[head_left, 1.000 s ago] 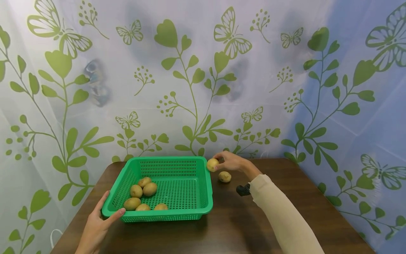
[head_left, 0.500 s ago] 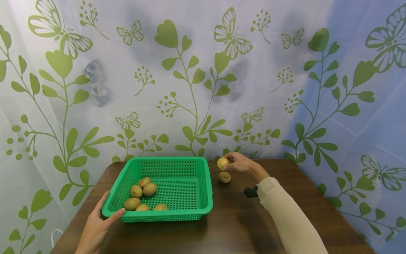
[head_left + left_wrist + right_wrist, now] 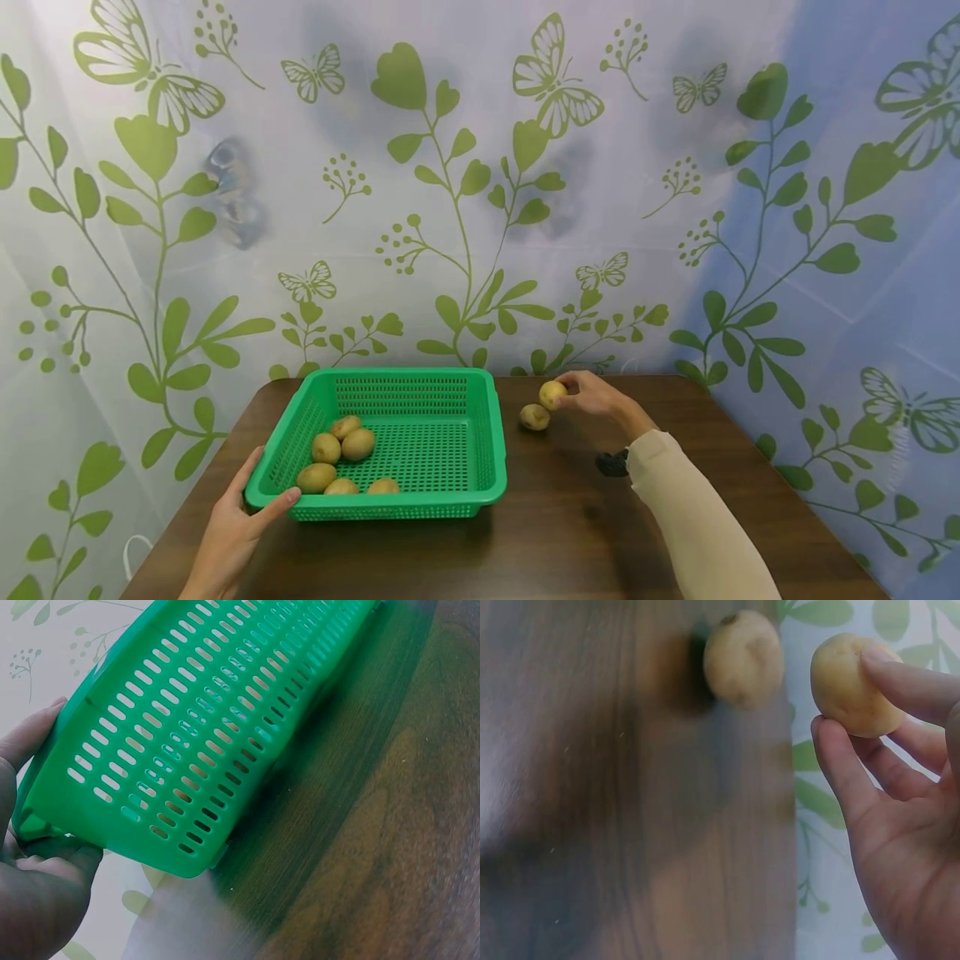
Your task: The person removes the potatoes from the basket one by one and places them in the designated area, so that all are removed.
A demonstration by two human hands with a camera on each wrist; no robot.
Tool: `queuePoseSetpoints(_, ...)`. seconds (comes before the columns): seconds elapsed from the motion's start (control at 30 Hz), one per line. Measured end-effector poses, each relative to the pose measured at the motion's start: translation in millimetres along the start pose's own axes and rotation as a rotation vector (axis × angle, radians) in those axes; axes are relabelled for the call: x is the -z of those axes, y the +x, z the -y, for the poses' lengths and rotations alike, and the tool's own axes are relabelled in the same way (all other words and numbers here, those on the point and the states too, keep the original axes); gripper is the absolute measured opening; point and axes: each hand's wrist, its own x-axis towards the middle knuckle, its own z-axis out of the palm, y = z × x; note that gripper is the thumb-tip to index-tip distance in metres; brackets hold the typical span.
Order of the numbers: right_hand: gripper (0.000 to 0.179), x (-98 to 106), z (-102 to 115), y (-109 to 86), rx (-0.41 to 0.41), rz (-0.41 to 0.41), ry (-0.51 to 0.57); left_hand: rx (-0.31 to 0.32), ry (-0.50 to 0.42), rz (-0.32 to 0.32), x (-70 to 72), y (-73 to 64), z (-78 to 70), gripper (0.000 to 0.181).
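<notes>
My left hand (image 3: 232, 525) grips the near left corner of a green plastic basket (image 3: 492, 433), thumb over the rim. In the left wrist view, curled fingers (image 3: 56, 862) show beneath that corner. Several potatoes (image 3: 358, 444) lie in the basket's left half and along its near wall. Right of the basket, my right hand (image 3: 600, 398) holds a yellowish potato (image 3: 851, 686) between thumb and fingertips, above the table. Close to it, a second potato (image 3: 535, 417) rests on the tabletop; the held one slightly overlaps it in the head view.
The dark brown wooden table (image 3: 555, 533) carries the basket. A curtain (image 3: 480, 208) with green leaves and butterflies hangs right behind the table's far edge. A small black object (image 3: 612, 463) shows beside the right sleeve (image 3: 690, 508).
My right hand has moved right with the potato, from the basket's right rim to just beside the potato on the table. The left hand keeps its grip on the basket.
</notes>
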Motion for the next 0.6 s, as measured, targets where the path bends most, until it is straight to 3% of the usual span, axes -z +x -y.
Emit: queuePoseSetpoints(0.6, 0.047, -17.6, -39.6, -19.4, -0.096, -0.069, 0.125, -0.014, -0.013, 0.001, -0.2, -0.7, 0.5, 0.100)
